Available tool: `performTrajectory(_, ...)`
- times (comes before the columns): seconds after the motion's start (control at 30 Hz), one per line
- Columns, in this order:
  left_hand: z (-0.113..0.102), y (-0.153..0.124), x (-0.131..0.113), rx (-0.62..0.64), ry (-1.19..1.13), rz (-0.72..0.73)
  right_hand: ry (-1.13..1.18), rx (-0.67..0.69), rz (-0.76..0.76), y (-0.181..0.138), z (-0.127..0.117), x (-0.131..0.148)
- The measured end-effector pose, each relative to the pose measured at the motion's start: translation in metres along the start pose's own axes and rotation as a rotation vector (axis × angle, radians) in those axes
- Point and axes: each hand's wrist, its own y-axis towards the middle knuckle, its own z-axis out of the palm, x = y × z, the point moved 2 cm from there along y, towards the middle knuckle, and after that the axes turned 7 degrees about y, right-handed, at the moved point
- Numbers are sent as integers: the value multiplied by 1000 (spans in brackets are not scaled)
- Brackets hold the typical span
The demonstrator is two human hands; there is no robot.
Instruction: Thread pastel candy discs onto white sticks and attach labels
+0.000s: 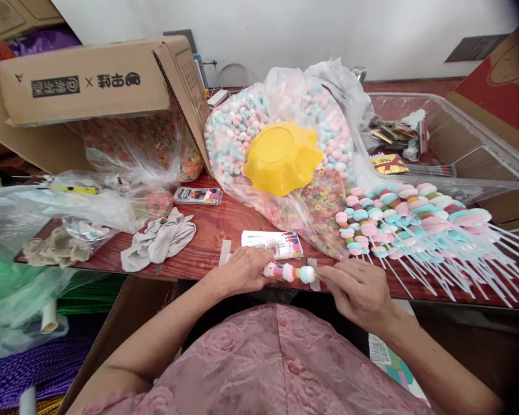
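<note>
A marshmallow skewer (290, 272) in pink, white and blue, with orange bits between the pieces, lies level at the table's front edge. My left hand (251, 268) is closed round its left end, where a printed clear wrapper seems to cover it. Close to the white right end, my right hand (360, 289) is pinched shut; what its fingertips grip is too small to make out. Just beyond my left hand lies a stack of printed wrappers (292, 244). To the right, many marshmallow skewers (398, 222) are piled with their white sticks pointing toward me.
Behind are a big bag of marshmallows (236, 124), a yellow wavy bowl (281, 155) upside down on it, and a bag of gummy rings (324, 202). A cardboard box (90, 80) stands left, a clear plastic bin (458, 115) right. Grey gloves (162, 237) lie left.
</note>
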Motion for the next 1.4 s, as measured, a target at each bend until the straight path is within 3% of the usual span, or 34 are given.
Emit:
performTrajectory(0.2, 5, 5, -1, 8, -80, -56, 167, -102, 85, 3, 2, 7)
performTrajectory(0.33, 4, 8, 2, -57, -270, -110, 268, -82, 109, 2, 3, 8)
performTrajectory(0.43, 1, 8, 3, -82, -350, -128, 205, -60, 65, -3, 5, 7)
performTrajectory(0.63, 0, 6, -5, -22, -275, -2, 28, 49, -43, -2, 5, 7)
performTrajectory(0.87, 1, 7, -10, 59, -224, -21, -152, 38, -169, 9, 1, 18)
performTrajectory(1.17, 5, 7, -16, 98, -157, 59, -11, -24, -1, 2, 4, -2)
performTrajectory(1.4, 2, 9, -18, 213, -465, 6, -3, 48, -86, 8, 3, 0)
